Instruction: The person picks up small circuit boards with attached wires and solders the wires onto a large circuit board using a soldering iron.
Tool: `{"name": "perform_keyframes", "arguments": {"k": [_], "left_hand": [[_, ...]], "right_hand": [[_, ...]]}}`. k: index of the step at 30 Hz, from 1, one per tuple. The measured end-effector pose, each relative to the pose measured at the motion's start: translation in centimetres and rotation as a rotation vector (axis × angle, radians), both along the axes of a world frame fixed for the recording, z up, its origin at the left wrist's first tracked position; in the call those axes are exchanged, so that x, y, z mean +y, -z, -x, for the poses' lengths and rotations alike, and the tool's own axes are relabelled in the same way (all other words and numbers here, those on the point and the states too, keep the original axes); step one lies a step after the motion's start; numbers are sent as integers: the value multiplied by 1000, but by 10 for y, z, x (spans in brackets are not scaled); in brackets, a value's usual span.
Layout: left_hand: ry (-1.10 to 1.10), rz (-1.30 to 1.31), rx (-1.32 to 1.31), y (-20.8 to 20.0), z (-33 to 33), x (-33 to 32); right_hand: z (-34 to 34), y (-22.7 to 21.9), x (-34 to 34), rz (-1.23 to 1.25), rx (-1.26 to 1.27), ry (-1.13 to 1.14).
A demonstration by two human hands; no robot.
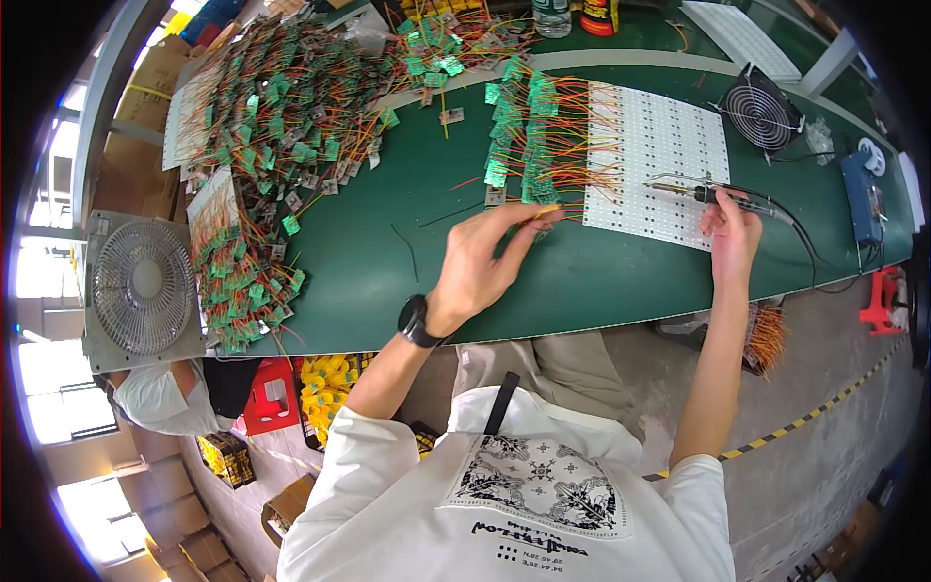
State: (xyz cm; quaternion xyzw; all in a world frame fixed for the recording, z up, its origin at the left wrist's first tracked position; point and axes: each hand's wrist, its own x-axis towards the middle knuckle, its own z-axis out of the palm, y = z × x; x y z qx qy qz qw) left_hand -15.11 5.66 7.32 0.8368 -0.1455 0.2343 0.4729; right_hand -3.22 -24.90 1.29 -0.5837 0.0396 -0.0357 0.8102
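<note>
My right hand (732,231) grips a soldering iron (713,194) with a black handle and cable. Its metal tip points left over a white perforated panel (655,145). At the panel's lower left edge, my left hand (490,254) pinches something small and yellow-orange, apparently a wire end; the fingers partly cover it. Just beyond that hand lie rows of small green circuit boards (538,136). Red and yellow wires (577,126) run from them to the panel's left side.
A large heap of wired green boards (291,107) covers the table's left. A black fan with a round guard (761,112) stands right of the panel, near a blue box (860,199). A grey fan (144,281) stands left of the green table (388,325). Another person (170,393) sits there.
</note>
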Motion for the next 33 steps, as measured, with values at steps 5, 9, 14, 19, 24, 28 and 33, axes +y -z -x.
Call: {"name": "perform_keyframes", "arguments": {"k": [5, 9, 14, 19, 24, 28, 33], "left_hand": [[125, 153, 145, -5, -37, -30], [267, 238, 384, 0, -57, -34], [358, 544, 314, 13, -66, -43], [161, -103, 143, 19, -54, -41], [39, -442, -96, 47, -52, -39], [-8, -496, -55, 55, -51, -38], [9, -487, -79, 60, -56, -37]], "right_hand": [[-1, 4, -2, 8, -28, 3], [-1, 5, -3, 24, -31, -1], [-3, 5, -2, 34, -27, -10], [-3, 6, -1, 30, -38, -8], [6, 8, 1, 155, -201, 48], [10, 9, 2, 168, -226, -60], [8, 7, 4, 188, -191, -160]]}}
